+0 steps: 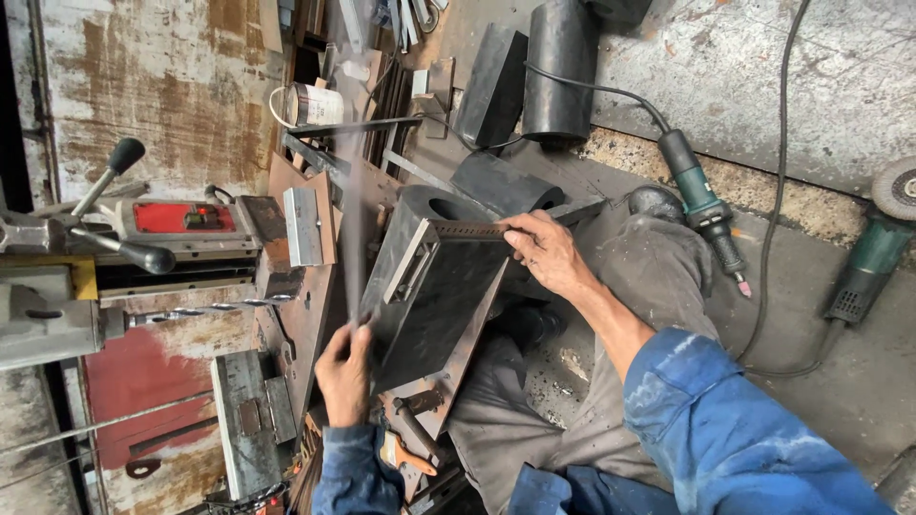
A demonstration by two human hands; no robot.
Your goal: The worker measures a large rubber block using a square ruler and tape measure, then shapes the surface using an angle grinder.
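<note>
A dark metal box-shaped workpiece rests tilted on the rusty bench. My right hand grips its upper edge, next to a perforated strip along the rim. My left hand holds the end of a long thin metal strip, which runs away from me beside the box's left side and looks blurred. Both sleeves are blue.
A drill press with a twist bit stands at the left. A green die grinder and an angle grinder lie on the floor at the right. Black blocks and a cylinder sit behind the bench. A hammer lies near my left arm.
</note>
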